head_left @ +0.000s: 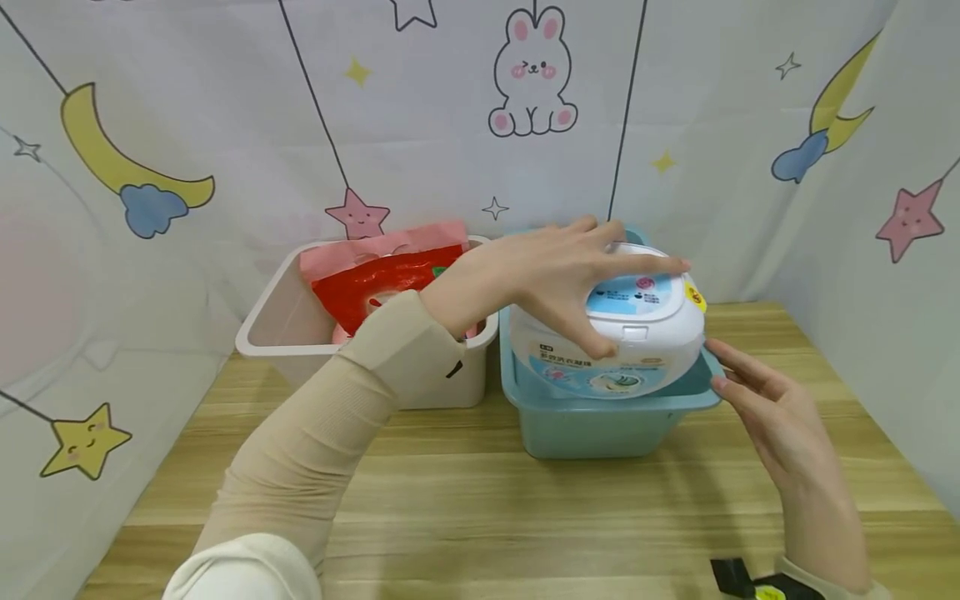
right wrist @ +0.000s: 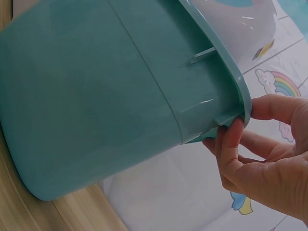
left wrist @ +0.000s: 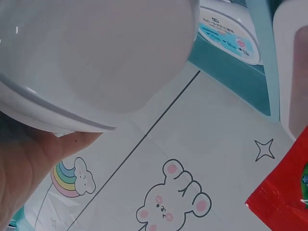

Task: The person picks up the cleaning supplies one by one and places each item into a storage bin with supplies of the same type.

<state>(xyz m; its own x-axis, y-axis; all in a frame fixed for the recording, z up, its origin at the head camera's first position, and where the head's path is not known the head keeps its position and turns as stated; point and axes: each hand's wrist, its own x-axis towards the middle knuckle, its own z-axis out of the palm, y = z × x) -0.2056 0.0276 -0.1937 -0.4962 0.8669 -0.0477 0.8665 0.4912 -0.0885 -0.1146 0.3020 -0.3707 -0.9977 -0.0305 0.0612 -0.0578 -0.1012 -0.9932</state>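
My left hand (head_left: 555,271) grips a white lidded tub of laundry pods (head_left: 656,329) from above, thumb on the near side and fingers spread over the lid. The tub is tilted, its blue printed label facing me, and overlaps the mouth of a teal plastic bin (head_left: 592,433). In the left wrist view the tub's plain white side (left wrist: 120,57) fills the upper left. My right hand (head_left: 783,417) pinches the bin's right rim; in the right wrist view its fingers (right wrist: 232,139) curl under the rim (right wrist: 243,91).
Left of the teal bin stands a beige bin (head_left: 281,354) holding a red and pink bag (head_left: 397,271). Another white labelled container (left wrist: 231,33) shows by the teal bin in the left wrist view. A printed curtain (head_left: 450,100) hangs behind the wooden table (head_left: 450,500).
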